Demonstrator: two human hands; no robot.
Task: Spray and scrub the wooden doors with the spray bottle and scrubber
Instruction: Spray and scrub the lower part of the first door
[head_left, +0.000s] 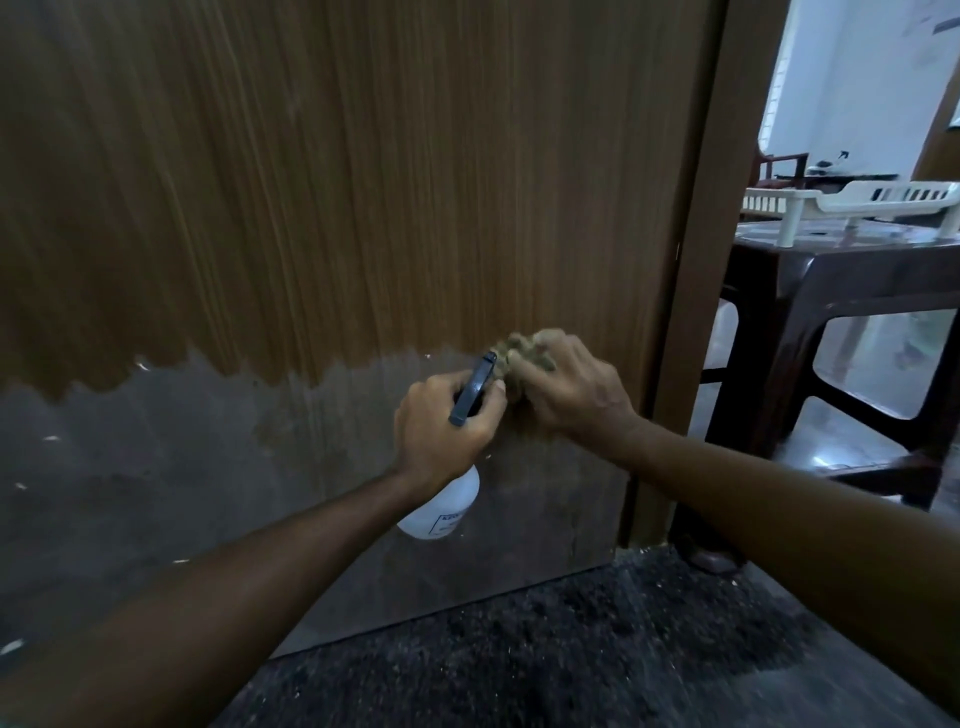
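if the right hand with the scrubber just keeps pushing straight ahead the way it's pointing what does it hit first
The wooden door. The right hand has the scrubber in its grip, apparently already at the door's surface, with nothing between them. The spray bottle in the left hand sits beside that line, not in it.

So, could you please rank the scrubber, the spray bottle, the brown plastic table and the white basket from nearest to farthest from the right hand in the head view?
1. Scrubber: gripped in the right hand, against the door.
2. Spray bottle: just left, held by the left hand.
3. Brown plastic table: to the right, past the door frame.
4. White basket: on that table, upper right.
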